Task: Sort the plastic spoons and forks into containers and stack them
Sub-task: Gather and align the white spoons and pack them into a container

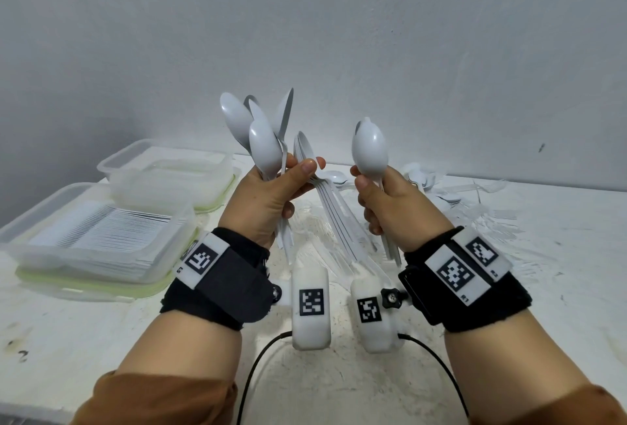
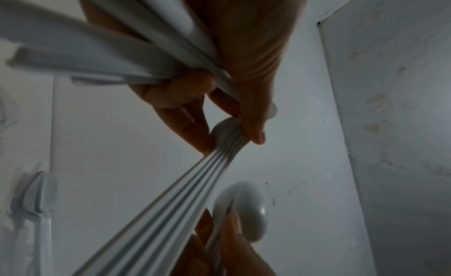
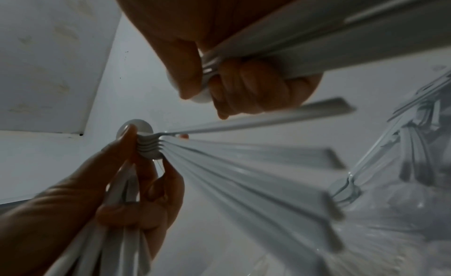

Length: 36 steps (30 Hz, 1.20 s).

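Note:
Both hands are raised above the table, each holding white plastic spoons. My left hand (image 1: 298,183) grips a loose fan of spoons (image 1: 261,136) with their bowls up. Its thumb and forefinger also pinch a nested stack of spoons (image 1: 334,217), whose handles slant down to the right. In the left wrist view that nested stack (image 2: 183,193) runs out from the left hand (image 2: 219,110). My right hand (image 1: 368,202) grips a nested bunch of spoons (image 1: 369,150), bowls up. The right wrist view shows the right hand (image 3: 244,83) fisted round their handles.
A clear container (image 1: 40,248) with rows of stacked white cutlery sits at the near left on a green-rimmed lid. A second clear container (image 1: 112,167) stands behind it. Loose spoons and forks (image 1: 451,194) lie heaped with crinkled plastic wrap at the back right. A wall rises behind the table.

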{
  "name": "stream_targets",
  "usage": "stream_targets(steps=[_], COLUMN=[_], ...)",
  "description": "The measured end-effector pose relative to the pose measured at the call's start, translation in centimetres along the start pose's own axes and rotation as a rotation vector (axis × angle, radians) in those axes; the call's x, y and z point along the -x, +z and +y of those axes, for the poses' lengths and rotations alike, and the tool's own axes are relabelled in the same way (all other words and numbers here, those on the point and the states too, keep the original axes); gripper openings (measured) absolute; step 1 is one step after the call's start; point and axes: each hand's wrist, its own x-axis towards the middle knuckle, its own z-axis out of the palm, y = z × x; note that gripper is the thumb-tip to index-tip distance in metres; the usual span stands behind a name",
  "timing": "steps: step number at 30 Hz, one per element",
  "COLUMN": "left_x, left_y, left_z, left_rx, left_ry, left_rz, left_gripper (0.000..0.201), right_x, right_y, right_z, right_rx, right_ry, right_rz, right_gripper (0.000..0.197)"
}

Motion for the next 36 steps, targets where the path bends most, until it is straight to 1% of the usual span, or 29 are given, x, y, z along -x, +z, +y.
stream_targets(steps=[1,3,7,9,15,16,18,19,20,21,24,26,28,29,31,36], left_x=[0.03,0.14,0.28,0.27,0.13,0.13,0.08,0.03,0.01,-0.03,-0.07,-0.08,-0.14,-0.18,-0.27,-0.44], left_y=[0.03,0.09,0.24,0.30,0.35,0.36,0.33,0.31,0.29,0.28,0.31,0.34,0.34,0.32,0.33,0.42], left_z=[0.00,0.00,0.07,0.05,-0.05,-0.04,-0.11,-0.17,-0.21,-0.25,-0.29,-0.29,-0.33,-0.37,-0.44,-0.57], left_rx=[0.001,0.000,0.002,0.003,-0.004,-0.004,-0.003,-0.003,-0.003,-0.001,0.003,0.001,0.004,0.005,0.005,0.009], left_ry=[-0.001,-0.001,0.001,0.000,-0.005,-0.005,-0.005,-0.005,-0.006,-0.008,-0.013,-0.018,-0.019,-0.017,-0.017,-0.015], left_rz=[0.002,0.002,-0.022,-0.023,-0.018,-0.018,-0.016,-0.015,-0.015,-0.016,-0.017,-0.023,-0.024,-0.024,-0.026,-0.036], left_gripper=[0.019,0.020,0.021,0.020,0.017,0.017,0.018,0.018,0.018,0.018,0.019,0.019,0.019,0.019,0.020,0.021], right_x=[-0.04,-0.12,-0.17,-0.23,-0.27,-0.24,-0.06,0.00,0.01,-0.06,-0.11,-0.33,-0.59,-0.65,-0.76,-0.91], right_y=[-0.04,-0.09,-0.32,-0.51,-0.49,-0.46,-0.36,-0.39,-0.45,-0.49,-0.38,-0.27,-0.19,-0.19,-0.19,0.03], right_z=[0.09,0.16,0.17,0.35,0.44,0.43,0.40,0.36,0.32,0.30,0.16,0.27,0.62,0.74,0.81,0.73], right_rx=[0.009,-0.004,-0.054,-0.060,-0.098,-0.093,-0.077,-0.079,-0.074,-0.061,-0.074,-0.075,-0.022,-0.006,-0.021,-0.064], right_ry=[-0.002,-0.021,-0.070,-0.082,-0.091,-0.099,-0.087,-0.061,-0.035,-0.018,-0.013,-0.022,-0.052,-0.075,-0.107,-0.135], right_rz=[-0.002,0.009,0.035,0.018,-0.049,-0.063,-0.094,-0.101,-0.101,-0.094,-0.072,-0.055,-0.035,-0.019,0.023,0.063], right_gripper=[0.016,0.018,0.009,0.007,0.012,0.025,0.068,0.080,0.082,0.077,0.049,0.038,0.037,0.033,0.024,0.021])
